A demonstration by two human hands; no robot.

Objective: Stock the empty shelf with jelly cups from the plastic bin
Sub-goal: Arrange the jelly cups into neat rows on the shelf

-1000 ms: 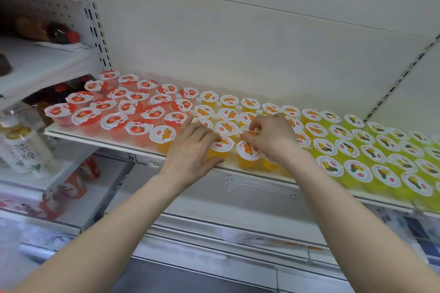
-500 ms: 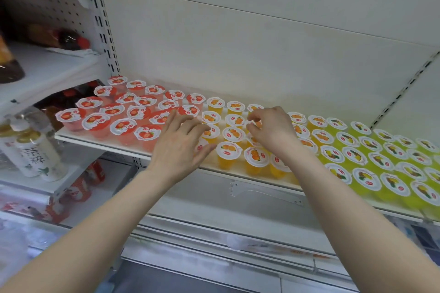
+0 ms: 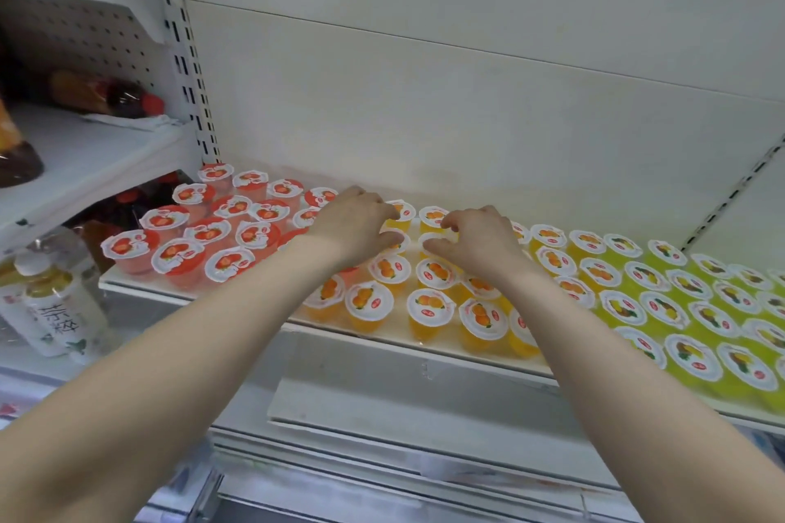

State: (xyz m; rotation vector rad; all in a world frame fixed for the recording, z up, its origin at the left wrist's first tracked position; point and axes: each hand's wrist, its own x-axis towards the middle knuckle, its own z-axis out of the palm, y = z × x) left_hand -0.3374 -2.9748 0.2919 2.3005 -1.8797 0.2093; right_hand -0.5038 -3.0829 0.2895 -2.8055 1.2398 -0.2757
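A white shelf (image 3: 424, 346) holds rows of jelly cups: red ones (image 3: 178, 259) on the left, orange ones (image 3: 367, 301) in the middle, yellow-green ones (image 3: 692, 357) on the right. Both my arms reach over the orange group to its back rows. My left hand (image 3: 352, 225) curls fingers and thumb around an orange cup (image 3: 401, 211) near the back. My right hand (image 3: 482, 242) pinches a neighbouring orange cup (image 3: 433, 217) the same way. The cups under my palms are hidden. The plastic bin is out of view.
A perforated upright (image 3: 191, 89) bounds the shelf on the left. Beyond it, side shelves carry bottles (image 3: 55, 306) and packaged goods (image 3: 106, 96). The white back wall (image 3: 467, 98) rises behind the cups. A price rail (image 3: 403, 403) runs below the shelf edge.
Both hands have moved from the front orange cups toward the back rows and come closer together. The view has shifted slightly right and nearer.
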